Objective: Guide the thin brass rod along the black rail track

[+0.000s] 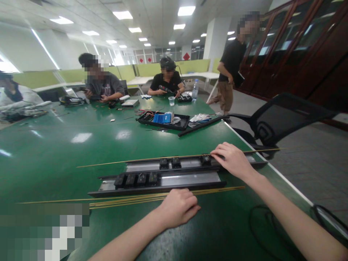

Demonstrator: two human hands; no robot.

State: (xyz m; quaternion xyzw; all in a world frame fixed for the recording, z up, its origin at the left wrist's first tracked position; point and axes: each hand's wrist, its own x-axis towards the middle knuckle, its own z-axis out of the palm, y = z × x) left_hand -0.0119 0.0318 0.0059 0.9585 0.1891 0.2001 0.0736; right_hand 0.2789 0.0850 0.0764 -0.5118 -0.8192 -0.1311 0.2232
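My right hand [232,161] reaches to the far metal channel [148,166], its thumb and fingertips pinched on a long thin yellow rod [116,163] that runs along the channel's back edge. Beside those fingertips sits a black block [206,159]; two more black blocks [170,162] stand further left in this channel. Nearer to me, a second channel [190,179] with black side rails holds a row of black blocks [136,179] at its left part. My left hand [179,206] rests on the table, fingers curled, next to several thin yellow rods [130,200].
Beyond the channels, a black tray [178,125] holds a blue finned part, with gloves [199,119] and a black strip [201,126] beside it. Several people are around the table's far side. A mesh chair [280,116] stands off the right edge; a black cable [268,224] lies front right.
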